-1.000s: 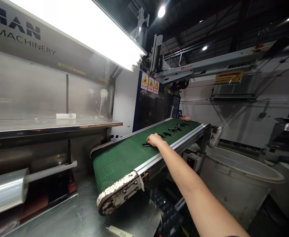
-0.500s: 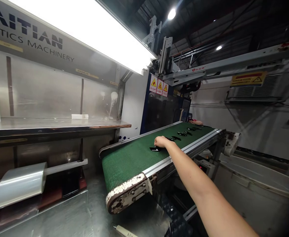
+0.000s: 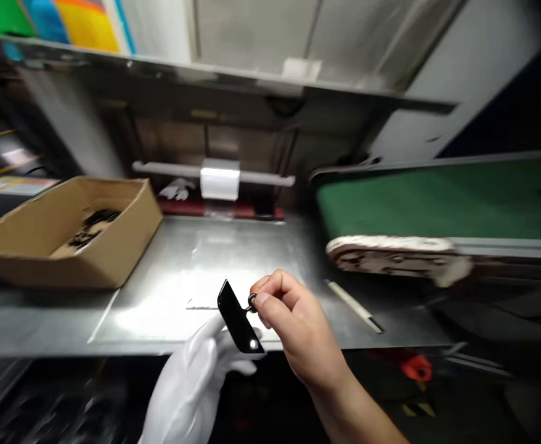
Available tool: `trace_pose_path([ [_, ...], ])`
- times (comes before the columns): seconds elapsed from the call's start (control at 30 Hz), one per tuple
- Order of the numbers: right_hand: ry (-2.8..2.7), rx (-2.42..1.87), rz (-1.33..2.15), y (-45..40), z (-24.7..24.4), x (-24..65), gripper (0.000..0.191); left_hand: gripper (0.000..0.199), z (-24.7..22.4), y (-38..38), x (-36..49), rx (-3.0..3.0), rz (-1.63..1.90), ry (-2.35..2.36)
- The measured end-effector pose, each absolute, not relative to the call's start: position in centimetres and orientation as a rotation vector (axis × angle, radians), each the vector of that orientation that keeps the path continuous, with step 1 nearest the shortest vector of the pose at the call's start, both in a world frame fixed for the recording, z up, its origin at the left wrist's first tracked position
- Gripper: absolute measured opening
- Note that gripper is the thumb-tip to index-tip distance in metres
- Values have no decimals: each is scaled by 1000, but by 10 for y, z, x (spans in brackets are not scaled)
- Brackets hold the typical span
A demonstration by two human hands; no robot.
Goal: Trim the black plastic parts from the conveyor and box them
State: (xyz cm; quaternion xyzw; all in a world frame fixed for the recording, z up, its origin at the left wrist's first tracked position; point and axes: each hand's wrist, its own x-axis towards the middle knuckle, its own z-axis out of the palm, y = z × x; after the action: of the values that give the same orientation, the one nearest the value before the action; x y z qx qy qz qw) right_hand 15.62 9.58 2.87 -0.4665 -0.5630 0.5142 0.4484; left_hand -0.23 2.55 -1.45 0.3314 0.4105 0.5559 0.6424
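My right hand (image 3: 298,327), bare, pinches the small ring-shaped stem of a glossy black plastic part (image 3: 238,317) between thumb and forefinger. The part is a flat, slanted panel held tilted above the front of the metal table. Just behind and below it is my left hand (image 3: 191,376), in a white glove, with its fingers apart. Part of those fingers is hidden by the panel, and I cannot tell whether they touch it.
A cardboard box (image 3: 134,240) with dark pieces inside stands left on the metal table (image 3: 169,271). The green conveyor (image 3: 413,200) lies right, with a pale pen-like tool (image 3: 353,306) before it. Behind is a film roll (image 3: 219,179) on a bar under a shelf.
The view has swung left and down, from the conveyor to the table. My right hand has left the belt with the black plastic part, and my gloved left hand has come into view.
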Motion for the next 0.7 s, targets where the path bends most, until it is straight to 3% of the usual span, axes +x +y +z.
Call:
trace_pose_path([
  [0.27, -1177, -1129, 1694, 71, -6, 83, 21, 45, -32, 9, -39, 380, 1480, 575],
  [0.7, -1209, -1092, 1771, 59, -25, 79, 20, 45, -41, -4, -51, 306, 1488, 712],
])
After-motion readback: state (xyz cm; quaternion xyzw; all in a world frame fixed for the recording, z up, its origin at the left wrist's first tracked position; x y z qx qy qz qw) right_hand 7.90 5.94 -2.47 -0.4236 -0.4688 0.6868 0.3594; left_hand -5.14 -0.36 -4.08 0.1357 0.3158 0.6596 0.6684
